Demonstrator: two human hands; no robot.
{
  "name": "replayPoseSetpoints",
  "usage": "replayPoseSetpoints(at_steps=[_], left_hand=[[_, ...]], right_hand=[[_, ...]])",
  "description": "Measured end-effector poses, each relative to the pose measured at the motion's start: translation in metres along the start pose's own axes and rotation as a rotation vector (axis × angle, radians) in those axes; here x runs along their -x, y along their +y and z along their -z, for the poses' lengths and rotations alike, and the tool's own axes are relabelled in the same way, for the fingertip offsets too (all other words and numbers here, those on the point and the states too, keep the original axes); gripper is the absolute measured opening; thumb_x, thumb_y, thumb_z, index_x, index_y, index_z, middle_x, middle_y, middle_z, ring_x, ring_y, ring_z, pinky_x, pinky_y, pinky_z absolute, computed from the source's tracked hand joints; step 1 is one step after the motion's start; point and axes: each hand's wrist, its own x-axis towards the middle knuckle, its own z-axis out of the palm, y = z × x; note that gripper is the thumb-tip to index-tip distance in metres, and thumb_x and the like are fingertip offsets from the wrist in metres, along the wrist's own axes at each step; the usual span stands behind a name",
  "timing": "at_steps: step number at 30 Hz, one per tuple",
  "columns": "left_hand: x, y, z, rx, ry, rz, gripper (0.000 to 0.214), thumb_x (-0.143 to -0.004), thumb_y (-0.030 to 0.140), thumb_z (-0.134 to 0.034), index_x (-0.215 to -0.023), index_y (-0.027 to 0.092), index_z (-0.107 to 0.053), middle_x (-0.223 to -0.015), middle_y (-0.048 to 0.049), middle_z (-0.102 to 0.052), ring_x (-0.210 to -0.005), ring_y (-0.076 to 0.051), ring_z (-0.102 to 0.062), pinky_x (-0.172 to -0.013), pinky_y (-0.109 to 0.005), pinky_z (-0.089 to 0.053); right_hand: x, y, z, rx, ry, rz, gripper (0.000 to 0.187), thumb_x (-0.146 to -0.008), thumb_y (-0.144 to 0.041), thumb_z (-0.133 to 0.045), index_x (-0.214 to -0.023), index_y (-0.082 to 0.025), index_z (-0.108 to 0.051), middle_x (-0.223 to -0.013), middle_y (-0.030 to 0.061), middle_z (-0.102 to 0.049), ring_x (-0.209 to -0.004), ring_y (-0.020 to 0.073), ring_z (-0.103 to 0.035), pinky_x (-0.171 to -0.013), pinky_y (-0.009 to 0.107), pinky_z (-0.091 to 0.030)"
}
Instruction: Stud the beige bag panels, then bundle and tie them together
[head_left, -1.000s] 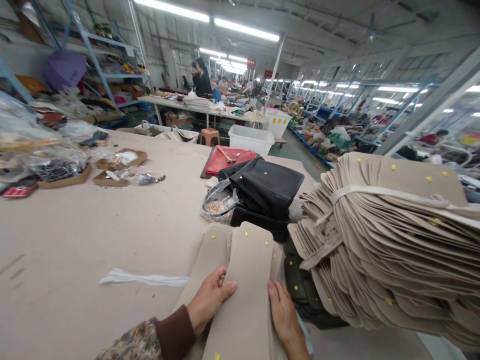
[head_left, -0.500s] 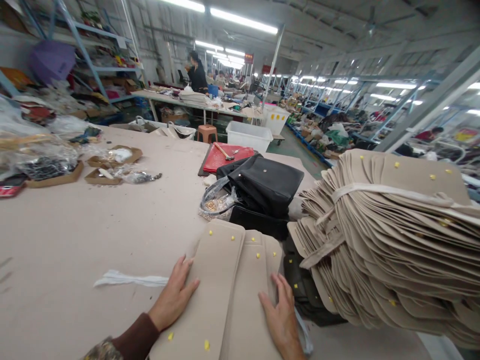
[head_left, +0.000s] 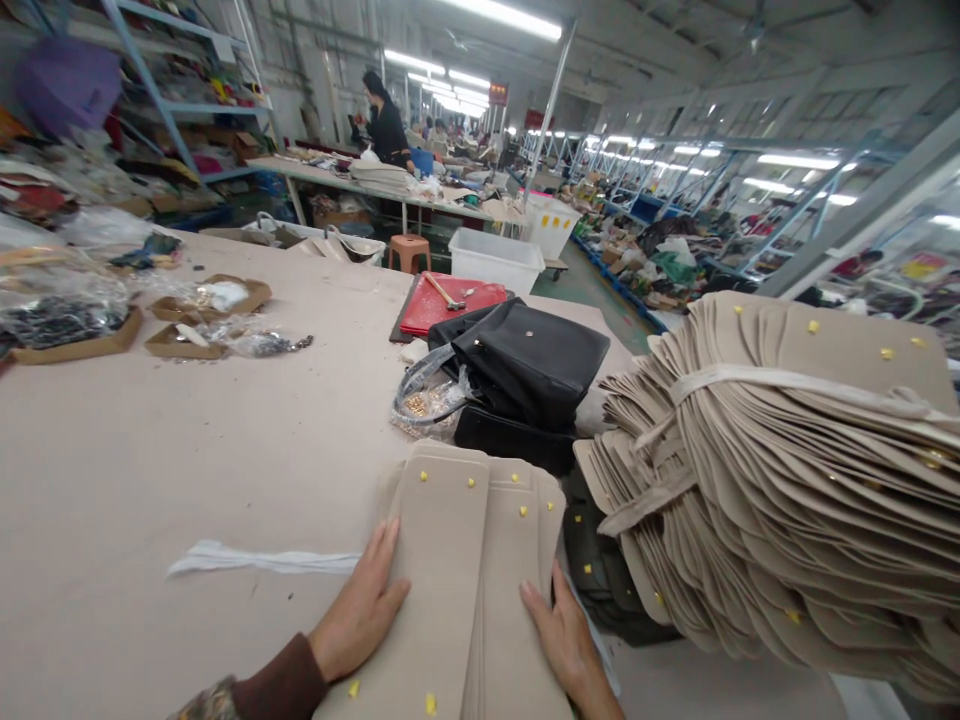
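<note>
Stacked beige flat panels (head_left: 442, 560), with rounded ends and small yellow tabs, lie on the table in front of me in overlapping columns. My left hand (head_left: 364, 605) is against their left edge, thumb on top and fingers along the side. On the right edge my right hand (head_left: 566, 635) holds them the same way, its fingertips partly hidden down the side. A white cloth strip (head_left: 262, 560) lies left of the stack and runs towards my left wrist. Dark panels with yellow tabs (head_left: 600, 570) sit right of my right hand.
A tall bundle of beige panels (head_left: 810, 480) tied with a strip stands at right. Beyond my stack are a black bag (head_left: 532, 355) and a hammer (head_left: 444, 290) on a red pad (head_left: 480, 310). Cardboard trays (head_left: 210, 300) lie at left. A person (head_left: 386, 125) stands farther back.
My hands have drawn in against the stack's sides, the right fingers sliding down over its edge. The columns have shifted, with more layers showing at the upper left. The view has turned slightly.
</note>
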Motion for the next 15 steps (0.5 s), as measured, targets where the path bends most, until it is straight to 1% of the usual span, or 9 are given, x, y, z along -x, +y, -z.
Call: replayPoseSetpoints(at_steps=[2,3,5,7,8,9,12,13,15], left_hand=[[0.001,0.002,0.004,0.041,0.042,-0.007,0.078,-0.084,0.033,-0.04,-0.149,-0.003,-0.018,-0.157,-0.0195,-0.018,-0.145,-0.029,-0.016,-0.119,-0.046,-0.015],[0.002,0.002,0.006,0.065,0.063,-0.01,0.079,-0.083,0.035,-0.041,-0.149,-0.002,-0.02,-0.156,-0.0183,-0.022,-0.145,-0.028,-0.021,-0.119,-0.044,-0.017],[0.002,-0.001,0.01,0.1,0.079,-0.009,0.08,-0.082,0.041,-0.043,-0.149,0.001,-0.023,-0.155,-0.0162,-0.028,-0.143,-0.028,-0.026,-0.118,-0.043,-0.02],[0.001,-0.004,0.013,0.113,0.073,0.008,0.082,-0.082,0.046,-0.043,-0.149,0.003,-0.024,-0.154,-0.0151,-0.029,-0.143,-0.027,-0.028,-0.118,-0.043,-0.021],[0.001,-0.006,0.014,0.114,0.067,0.015,0.082,-0.082,0.047,-0.043,-0.149,0.004,-0.024,-0.154,-0.0147,-0.029,-0.142,-0.027,-0.028,-0.118,-0.043,-0.021],[0.001,-0.008,0.014,0.116,0.066,0.018,0.082,-0.082,0.048,-0.044,-0.149,0.005,-0.024,-0.155,-0.0141,-0.029,-0.142,-0.028,-0.029,-0.118,-0.044,-0.022],[0.0,-0.011,0.014,0.118,0.101,-0.005,0.08,-0.081,0.048,-0.049,-0.149,0.01,-0.029,-0.152,-0.012,-0.035,-0.14,-0.029,-0.033,-0.117,-0.044,-0.027],[0.0,-0.012,0.013,0.116,0.119,-0.018,0.079,-0.08,0.047,-0.051,-0.148,0.012,-0.031,-0.151,-0.0111,-0.037,-0.139,-0.029,-0.035,-0.116,-0.044,-0.028],[-0.001,-0.013,0.013,0.103,0.146,-0.032,0.078,-0.079,0.048,-0.054,-0.147,0.014,-0.035,-0.149,-0.0103,-0.041,-0.137,-0.03,-0.038,-0.115,-0.044,-0.031]], right_hand=[[-0.002,0.0,0.011,-0.082,-0.057,-0.057,0.08,-0.08,-0.055,-0.054,-0.141,-0.003,-0.043,-0.141,0.0192,-0.05,-0.132,0.0292,-0.047,-0.112,0.041,-0.036],[-0.004,0.002,0.017,-0.108,-0.064,-0.07,0.078,-0.081,-0.054,-0.052,-0.14,-0.004,-0.044,-0.14,0.0186,-0.051,-0.13,0.0283,-0.049,-0.111,0.041,-0.037],[-0.004,0.011,0.028,-0.087,-0.02,-0.072,0.069,-0.084,-0.052,-0.045,-0.136,-0.006,-0.05,-0.138,0.0177,-0.054,-0.127,0.0276,-0.052,-0.109,0.041,-0.04],[-0.002,0.024,0.037,0.053,0.029,-0.036,0.058,-0.086,-0.044,-0.041,-0.129,-0.008,-0.057,-0.133,0.0168,-0.058,-0.123,0.0277,-0.055,-0.107,0.042,-0.041],[0.0,0.031,0.041,0.156,0.024,-0.001,0.053,-0.084,-0.038,-0.043,-0.126,-0.01,-0.06,-0.132,0.0162,-0.06,-0.122,0.028,-0.056,-0.107,0.043,-0.041],[0.003,0.038,0.043,0.269,0.002,0.038,0.051,-0.08,-0.031,-0.047,-0.124,-0.011,-0.062,-0.131,0.0156,-0.06,-0.122,0.0284,-0.055,-0.107,0.043,-0.04],[0.012,0.049,0.048,0.564,-0.114,0.146,0.057,-0.069,-0.017,-0.053,-0.126,-0.012,-0.061,-0.134,0.0148,-0.058,-0.125,0.0292,-0.051,-0.109,0.041,-0.037],[0.015,0.049,0.05,0.628,-0.149,0.174,0.058,-0.068,-0.015,-0.054,-0.125,-0.012,-0.061,-0.133,0.0147,-0.058,-0.125,0.0291,-0.051,-0.108,0.04,-0.037],[0.019,0.046,0.054,0.72,-0.201,0.209,0.05,-0.068,-0.013,-0.054,-0.118,-0.014,-0.065,-0.126,0.0144,-0.062,-0.118,0.029,-0.055,-0.102,0.04,-0.041]])
